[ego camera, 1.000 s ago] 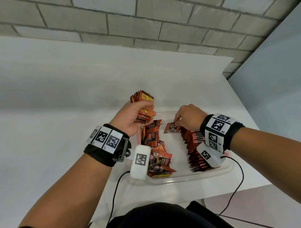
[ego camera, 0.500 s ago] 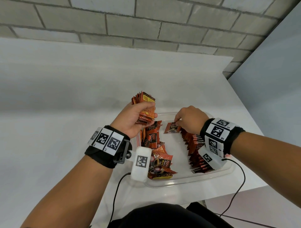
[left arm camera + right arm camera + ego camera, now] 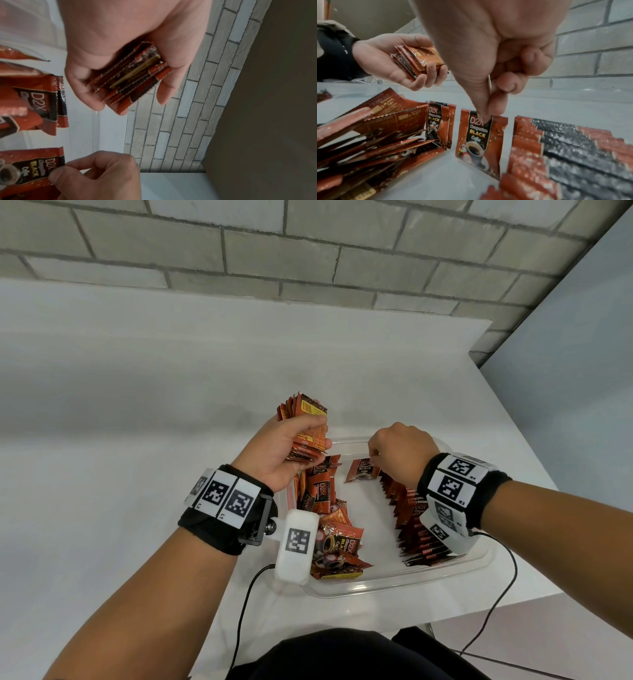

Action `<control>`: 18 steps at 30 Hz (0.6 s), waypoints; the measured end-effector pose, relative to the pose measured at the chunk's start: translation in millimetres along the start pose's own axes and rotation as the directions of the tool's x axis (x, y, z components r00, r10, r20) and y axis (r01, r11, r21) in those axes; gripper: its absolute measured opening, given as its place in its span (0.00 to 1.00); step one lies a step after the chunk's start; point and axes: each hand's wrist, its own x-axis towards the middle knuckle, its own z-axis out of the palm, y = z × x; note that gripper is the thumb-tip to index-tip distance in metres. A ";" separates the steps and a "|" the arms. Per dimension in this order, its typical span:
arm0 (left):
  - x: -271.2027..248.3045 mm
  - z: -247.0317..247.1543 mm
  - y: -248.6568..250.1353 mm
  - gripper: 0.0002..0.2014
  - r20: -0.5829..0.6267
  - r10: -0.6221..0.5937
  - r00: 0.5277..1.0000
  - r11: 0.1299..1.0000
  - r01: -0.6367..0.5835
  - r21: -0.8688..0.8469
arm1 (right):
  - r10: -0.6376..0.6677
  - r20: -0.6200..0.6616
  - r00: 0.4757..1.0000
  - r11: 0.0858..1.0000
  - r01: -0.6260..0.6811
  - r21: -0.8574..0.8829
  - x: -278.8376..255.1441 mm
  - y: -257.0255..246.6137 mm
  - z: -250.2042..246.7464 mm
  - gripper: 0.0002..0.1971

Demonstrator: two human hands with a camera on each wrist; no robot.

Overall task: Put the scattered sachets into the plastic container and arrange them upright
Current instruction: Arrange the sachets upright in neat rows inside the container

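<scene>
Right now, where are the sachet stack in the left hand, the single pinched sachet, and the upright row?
sachet stack [image 3: 306, 419], head view, yellow-printed top face.
single pinched sachet [image 3: 478, 140], right wrist view, printed front.
upright row [image 3: 416, 520], head view, top edges.

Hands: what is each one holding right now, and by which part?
The left hand grips a stack of sachets around its lower half. The right hand pinches a single sachet by its top edge, inside the plastic container.

The orange-and-black foil sachet [image 3: 481, 140] pinched in the clear container read "D2X", "BLACK" and "Coffee"; a middle word was too blurred to read. A leaning orange sachet [image 3: 438, 122] just left of it bore the same legible words. The white wristband tags [image 3: 451, 482] showed square black-and-white codes.
</scene>
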 end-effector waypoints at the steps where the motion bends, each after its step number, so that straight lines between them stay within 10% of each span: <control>1: -0.2 0.2 0.0 0.08 0.000 -0.001 1.000 1.000 0.001 -0.002 | -0.001 -0.004 1.000 1.000 0.001 -0.031 0.1 -0.2 0.6 0.08; 18: -0.1 -1.9 1.1 0.09 0.029 0.001 1.000 0.999 0.000 -0.043 | 0.004 -0.069 0.998 0.985 -0.015 -0.170 -4.2 -2.4 -11.1 0.12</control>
